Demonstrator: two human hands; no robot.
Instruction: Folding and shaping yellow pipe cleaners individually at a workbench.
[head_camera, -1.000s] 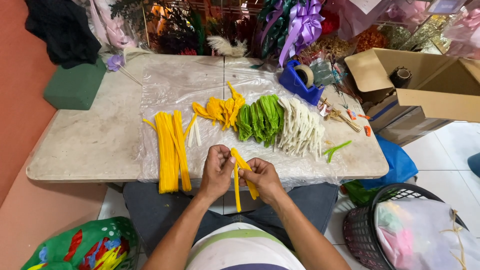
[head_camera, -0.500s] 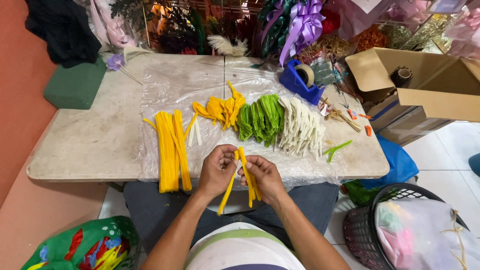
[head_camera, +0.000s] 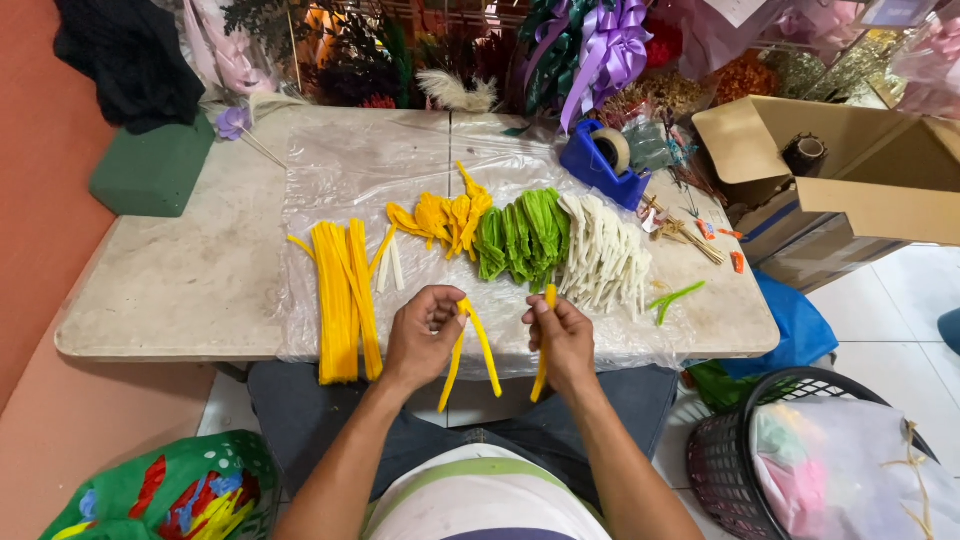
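— What were the hands doing?
— The left hand (head_camera: 422, 338) pinched a bent yellow strip (head_camera: 472, 345), both ends hanging down. The right hand (head_camera: 562, 338) gripped a second yellow strip (head_camera: 546, 345), held upright.
— Where?
— Just over the worktop's (head_camera: 180, 290) near edge, in front of the green bundle (head_camera: 522, 232) and beside the straight yellow pile (head_camera: 342, 295).

Pale stone bench (head_camera: 170, 290) w/ clear plastic sheet (head_camera: 350, 165); orange-red wall (head_camera: 40, 200) at left, white tiled floor (head_camera: 880, 300) at right; even light; cardboard box (head_camera: 850, 170) beside bench.
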